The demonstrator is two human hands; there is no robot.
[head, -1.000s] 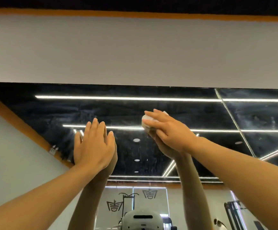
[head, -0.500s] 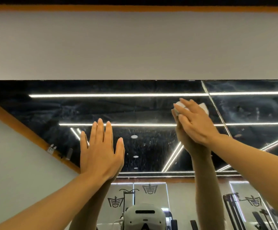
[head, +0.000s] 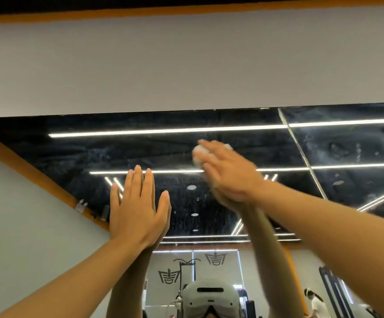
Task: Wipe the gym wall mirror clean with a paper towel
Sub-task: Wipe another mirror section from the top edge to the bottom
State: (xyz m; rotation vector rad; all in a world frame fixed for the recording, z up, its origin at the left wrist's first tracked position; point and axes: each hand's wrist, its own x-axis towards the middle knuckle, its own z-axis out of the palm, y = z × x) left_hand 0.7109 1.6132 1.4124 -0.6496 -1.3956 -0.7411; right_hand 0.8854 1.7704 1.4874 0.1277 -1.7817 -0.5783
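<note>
The gym wall mirror [head: 347,152] fills the middle of the view, dark and streaked with smears and specks. My right hand [head: 230,173] presses a crumpled white paper towel [head: 197,152] against the glass high up, just under the mirror's top edge. Its fingers lie stretched over the wad, and the hand is motion-blurred. My left hand [head: 138,210] lies flat on the glass lower and to the left, fingers straight and together, holding nothing. Reflections of both arms rise from below to meet the hands.
A plain grey wall [head: 186,65] with an orange strip [head: 186,10] runs above the mirror. A vertical seam [head: 301,154] between mirror panels lies right of my right hand. Gym machines and another person [head: 317,304] show in the reflection at the bottom.
My right hand swept the towel right toward the seam, then back left along the upper glass. My left hand has stayed flat on the mirror.
</note>
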